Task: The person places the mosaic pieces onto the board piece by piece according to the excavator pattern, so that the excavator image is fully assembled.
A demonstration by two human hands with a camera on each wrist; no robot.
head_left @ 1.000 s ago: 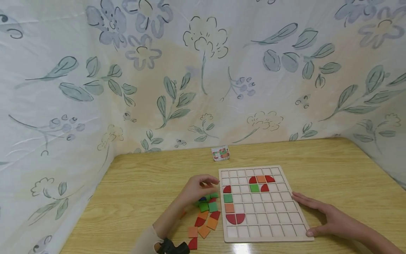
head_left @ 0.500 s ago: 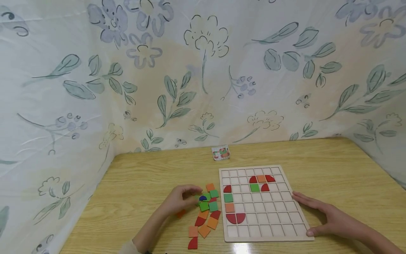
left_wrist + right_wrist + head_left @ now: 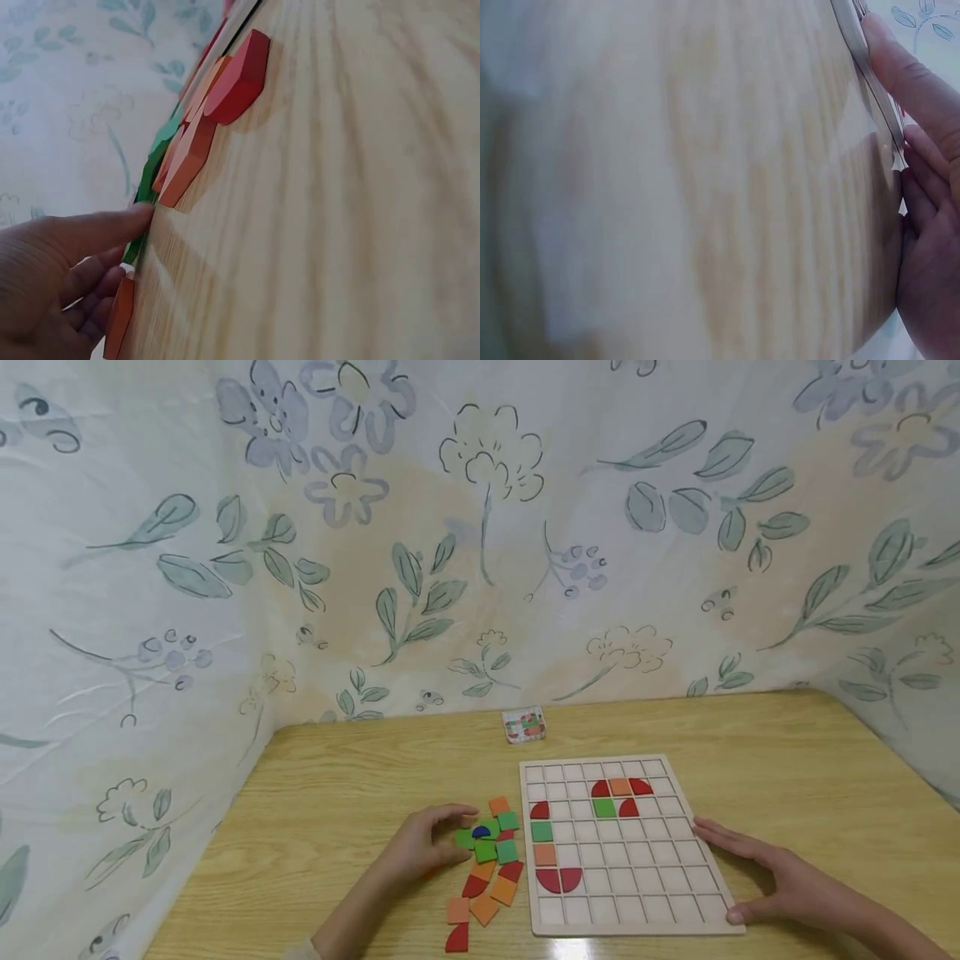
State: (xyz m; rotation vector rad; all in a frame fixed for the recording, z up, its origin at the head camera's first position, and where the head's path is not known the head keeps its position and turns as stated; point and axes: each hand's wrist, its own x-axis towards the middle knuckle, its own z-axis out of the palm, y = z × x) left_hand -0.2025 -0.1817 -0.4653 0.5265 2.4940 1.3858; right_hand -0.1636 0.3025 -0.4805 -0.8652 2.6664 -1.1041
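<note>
My left hand [image 3: 420, 845] is at the left end of a loose pile of tiles, its thumb and index finger spread around a green tile [image 3: 465, 839]. A dark blue piece [image 3: 481, 832] lies on the green tiles. In the left wrist view the thumb tip is by the green tiles [image 3: 151, 169], and an orange tile [image 3: 118, 319] lies by the other fingers. My right hand [image 3: 787, 881] rests against the wooden grid board [image 3: 630, 928], straight fingers along its right edge, thumb at the near corner. The board carries red quarter-circle pieces [image 3: 548, 881], green squares [image 3: 604, 808] and orange squares [image 3: 545, 855].
Orange [image 3: 484, 909] and red pieces [image 3: 457, 937] trail toward the front of the wooden table [image 3: 330, 777]. Behind the board lies a small pattern card [image 3: 523, 725]. Floral cloth [image 3: 480, 568] hangs at the back and sides.
My left hand has moved left and down from above the pile, uncovering an orange square and several green tiles. The right hand keeps its place at the board. The head view has shifted slightly.
</note>
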